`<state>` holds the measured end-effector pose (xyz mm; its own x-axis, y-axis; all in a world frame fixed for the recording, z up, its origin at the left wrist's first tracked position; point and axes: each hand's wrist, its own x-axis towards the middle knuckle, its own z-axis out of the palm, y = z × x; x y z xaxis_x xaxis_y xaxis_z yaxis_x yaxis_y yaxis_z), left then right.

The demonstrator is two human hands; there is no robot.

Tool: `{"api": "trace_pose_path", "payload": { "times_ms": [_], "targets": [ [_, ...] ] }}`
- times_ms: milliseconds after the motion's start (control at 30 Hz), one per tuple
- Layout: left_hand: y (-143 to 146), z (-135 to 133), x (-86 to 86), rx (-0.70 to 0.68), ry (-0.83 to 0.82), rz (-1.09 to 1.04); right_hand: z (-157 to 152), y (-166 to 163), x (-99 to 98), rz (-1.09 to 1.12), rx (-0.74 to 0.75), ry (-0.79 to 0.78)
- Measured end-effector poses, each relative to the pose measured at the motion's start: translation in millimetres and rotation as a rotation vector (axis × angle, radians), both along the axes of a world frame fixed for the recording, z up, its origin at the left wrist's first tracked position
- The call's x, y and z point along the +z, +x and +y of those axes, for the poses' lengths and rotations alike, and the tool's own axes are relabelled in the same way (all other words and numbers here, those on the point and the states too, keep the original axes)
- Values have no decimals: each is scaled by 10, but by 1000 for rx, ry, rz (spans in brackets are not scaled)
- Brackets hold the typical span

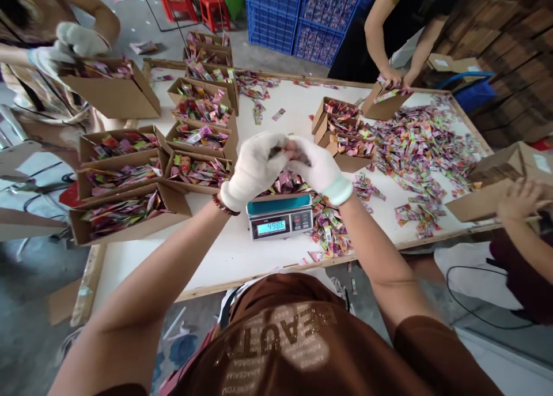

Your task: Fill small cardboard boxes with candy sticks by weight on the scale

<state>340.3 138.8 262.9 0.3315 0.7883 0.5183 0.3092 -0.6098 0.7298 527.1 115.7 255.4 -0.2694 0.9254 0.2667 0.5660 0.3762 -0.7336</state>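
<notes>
On the white, wood-edged surface [216,263], let the grey rectangular digital scale [281,234] settle; above it your white-gloved left hand [256,166] and right hand [318,166] curl together, grip unclear, so avoid pressing the shiny pink packets [288,184] atop it.

Matt knitted-cloth gloves [256,164], glossy plastic-looking packets [421,134], matt cardboard boxes [110,96], smooth tabletop [207,260], rough wooden edging [90,286]

Left hand [258,164], right hand [317,165] curled, close together, arms [184,257] outstretched
</notes>
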Motion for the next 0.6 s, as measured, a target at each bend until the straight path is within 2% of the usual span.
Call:
{"api": "trace_pose_path", "payload": {
  "times_ms": [67, 167, 233, 300, 367, 433, 500, 600],
  "targets": [
    [202, -67, 109, -77, -30, -110, -144, 34, 197, -20, -8, 22],
    [411, -189, 191, -240, -71, -198, -373, 253, 423, -109, -107, 41],
    [416, -250, 188, -321, -89, -208, -536, 500, 512, -277, -221, 56],
    [307, -262, 128, -295, -76, -152, -673, 767, 538, -505, -352, 67],
    [138, -216, 10, -180, -37, -16, -738, 976, 483, -662, -435, 77],
    [-8, -137, -152, -85, -19, 207, -704, 1055, 342, -708, -407, 80],
    [-73, -60, -322, -67, -35, 519, -575, 986, 137, -732, -287, 62],
    [-23, 0, -503, -109, -18, 939, -302, 727, -173, -865, -93, -40]
  ]
}}
